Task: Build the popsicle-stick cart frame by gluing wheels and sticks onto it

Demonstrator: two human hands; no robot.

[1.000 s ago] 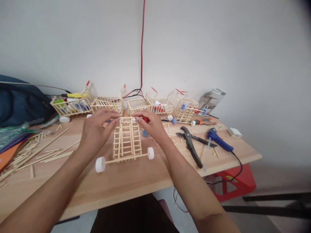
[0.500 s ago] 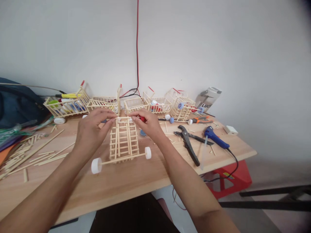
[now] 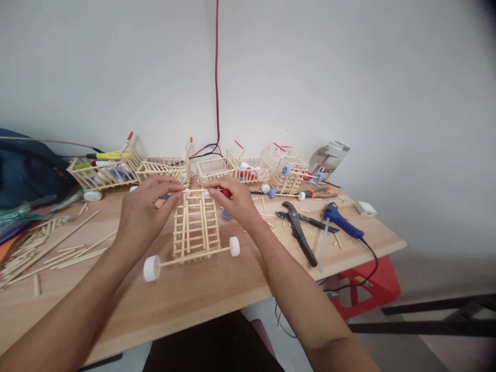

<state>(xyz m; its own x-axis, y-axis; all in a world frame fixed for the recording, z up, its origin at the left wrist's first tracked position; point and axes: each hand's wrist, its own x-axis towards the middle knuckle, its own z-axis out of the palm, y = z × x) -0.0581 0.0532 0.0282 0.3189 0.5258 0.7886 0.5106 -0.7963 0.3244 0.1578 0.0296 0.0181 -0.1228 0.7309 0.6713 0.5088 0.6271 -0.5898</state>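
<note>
A slatted frame of pale wooden sticks rests on the table in the middle. Across its near end runs a stick axle with a white wheel at the left and another white wheel at the right. At the far end, my left hand pinches the left part of a short crosswise stick, beside a small white piece. My right hand pinches the right part of that stick, and its fingertips partly hide the end.
Small stick carts line the wall. Loose sticks lie at the left. Black cutters, a blue glue gun, orange-handled pliers and a white block are at the right. A red stool stands below.
The view has shifted slightly, so everything sits a little further left and lower. Both hands keep their pinch at the far end of the frame.
</note>
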